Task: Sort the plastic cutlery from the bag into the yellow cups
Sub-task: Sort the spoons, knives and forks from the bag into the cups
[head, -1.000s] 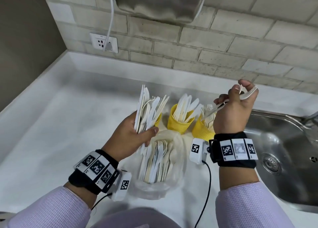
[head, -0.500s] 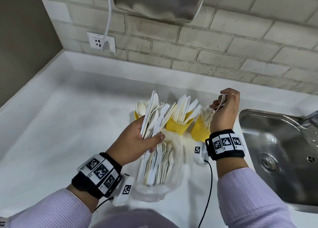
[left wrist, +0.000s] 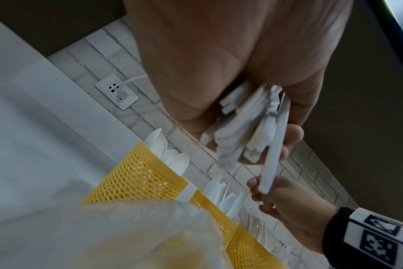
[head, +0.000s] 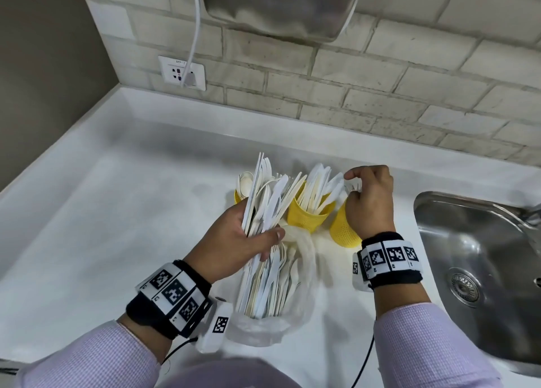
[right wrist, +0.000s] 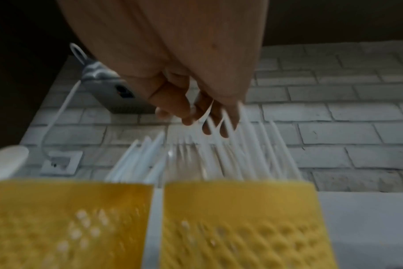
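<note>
Three yellow mesh cups stand in a row: the left cup (head: pixel 237 196) holds spoons (left wrist: pixel 168 154), the middle cup (head: pixel 306 218) knives, the right cup (head: pixel 342 229) forks (right wrist: pixel 242 154). My left hand (head: pixel 260 235) grips a fanned bundle of white cutlery (head: pixel 266 194) upright in front of the left and middle cups, above the clear bag (head: pixel 263 326). More cutlery (head: pixel 269 285) lies in the bag. My right hand (head: pixel 352 187) hovers over the right cup, fingers loosely curled and parted, touching the fork handles; the right wrist view is blurred.
A steel sink (head: pixel 474 241) lies at the right, close to my right wrist. On the brick wall behind the cups are a wall outlet (head: pixel 181 73) with a white cable and a metal unit (head: pixel 281 4). The white counter (head: pixel 117 212) stretches left to a wall.
My right hand came down from above the right cup with a fork and now sits at the cup's rim with fingers parted. My left hand and its bundle barely moved.
</note>
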Demonstrator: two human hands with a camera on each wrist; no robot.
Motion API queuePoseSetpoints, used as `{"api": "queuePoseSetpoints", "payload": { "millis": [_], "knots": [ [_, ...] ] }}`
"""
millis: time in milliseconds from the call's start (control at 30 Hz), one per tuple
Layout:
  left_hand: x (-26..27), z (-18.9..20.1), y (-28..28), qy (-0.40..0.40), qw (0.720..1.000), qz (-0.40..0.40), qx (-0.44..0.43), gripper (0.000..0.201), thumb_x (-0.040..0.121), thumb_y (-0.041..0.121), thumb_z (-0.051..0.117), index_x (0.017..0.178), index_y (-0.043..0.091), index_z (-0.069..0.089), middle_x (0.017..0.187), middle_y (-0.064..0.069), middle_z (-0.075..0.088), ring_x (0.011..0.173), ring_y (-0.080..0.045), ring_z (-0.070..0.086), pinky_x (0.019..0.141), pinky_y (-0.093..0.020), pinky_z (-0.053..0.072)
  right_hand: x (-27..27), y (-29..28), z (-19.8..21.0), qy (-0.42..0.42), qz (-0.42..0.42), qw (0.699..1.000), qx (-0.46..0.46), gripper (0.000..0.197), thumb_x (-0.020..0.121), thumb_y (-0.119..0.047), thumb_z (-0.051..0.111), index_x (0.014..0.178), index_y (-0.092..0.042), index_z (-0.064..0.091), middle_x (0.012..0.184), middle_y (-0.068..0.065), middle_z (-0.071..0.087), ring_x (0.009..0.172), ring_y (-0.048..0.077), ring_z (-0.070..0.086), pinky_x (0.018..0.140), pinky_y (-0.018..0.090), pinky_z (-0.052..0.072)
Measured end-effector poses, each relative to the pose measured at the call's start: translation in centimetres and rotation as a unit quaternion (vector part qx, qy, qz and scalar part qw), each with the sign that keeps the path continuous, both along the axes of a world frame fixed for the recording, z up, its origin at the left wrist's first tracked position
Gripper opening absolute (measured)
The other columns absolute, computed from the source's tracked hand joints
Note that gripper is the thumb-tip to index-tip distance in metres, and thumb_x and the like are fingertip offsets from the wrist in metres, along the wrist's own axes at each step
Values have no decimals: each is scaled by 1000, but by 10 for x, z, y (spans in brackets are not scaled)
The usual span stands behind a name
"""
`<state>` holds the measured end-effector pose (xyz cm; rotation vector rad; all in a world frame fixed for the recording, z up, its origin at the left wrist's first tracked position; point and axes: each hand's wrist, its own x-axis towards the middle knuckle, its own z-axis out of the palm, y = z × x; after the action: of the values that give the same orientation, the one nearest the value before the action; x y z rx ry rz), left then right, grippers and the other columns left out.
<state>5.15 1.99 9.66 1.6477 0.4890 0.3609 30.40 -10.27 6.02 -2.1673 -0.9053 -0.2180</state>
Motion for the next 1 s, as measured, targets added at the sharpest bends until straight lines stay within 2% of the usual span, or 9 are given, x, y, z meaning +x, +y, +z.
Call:
{"api": "queuePoseSetpoints", "payload": {
  "millis": [100,167,300,367,467,600,767,833,1000],
  "knots": [
    [0,-1,1,-18,1000,-11,-18,13,93,2,69,90,15,67,70,-2,69,57,-24,61,66,-23,52,-25,1,24,17,30,997,72,41,76,2,48,107,-15,67,116,9,52,109,28,52,95,33,44],
    [0,0,0,-29,999,-15,-33,11,95,-2,65,92,9,67,76,-10,71,57,-24,61,70,-27,55,-47,2,42,91,101,981,136,35,77,-4,50,104,-20,66,111,6,58,103,19,59,92,27,47],
    [-1,3,0,-48,997,-15,-61,10,93,-9,60,89,-1,64,80,-23,68,54,-22,60,67,-31,55,-86,5,58,288,239,914,155,17,95,-4,61,104,-15,70,98,5,70,93,33,66,85,32,53],
    [-1,5,0,-53,996,-12,-69,3,90,0,62,90,-1,66,79,-17,69,54,-27,58,65,-37,55,-96,7,56,322,248,899,165,12,97,-3,65,104,-11,70,91,0,70,85,32,67,85,38,56],
    [-3,5,0,-48,996,-12,-73,2,95,-4,62,96,-4,64,80,-13,70,54,-30,57,63,-36,55,-104,12,57,345,247,881,210,11,93,-11,71,103,-8,69,84,-4,69,78,17,65,84,48,57],
    [-5,4,-1,-38,997,-24,-66,5,97,-7,59,97,-3,62,79,-12,70,54,-27,57,61,-31,53,-109,17,58,375,232,862,250,23,87,-12,72,108,-5,64,80,-3,68,74,15,64,75,35,55],
    [-7,4,-1,-42,996,-42,-65,15,97,-6,59,91,6,65,79,-13,71,55,-31,58,62,-29,52,-109,16,63,400,249,840,269,15,84,-7,72,98,-12,67,82,0,64,71,16,58,67,26,51],
    [-8,4,-1,-45,996,-48,-64,18,98,-5,59,90,10,65,79,-13,71,55,-31,59,63,-31,53,-107,15,65,414,257,827,280,15,84,-6,72,95,-15,67,83,3,61,68,21,54,63,28,49],
    [-6,0,1,-47,994,-52,-85,6,94,8,64,100,5,63,81,-12,72,56,-31,59,63,-35,54,-104,18,69,441,247,814,285,11,86,-7,68,91,-17,65,82,2,59,63,24,51,62,31,46]
  ]
}}
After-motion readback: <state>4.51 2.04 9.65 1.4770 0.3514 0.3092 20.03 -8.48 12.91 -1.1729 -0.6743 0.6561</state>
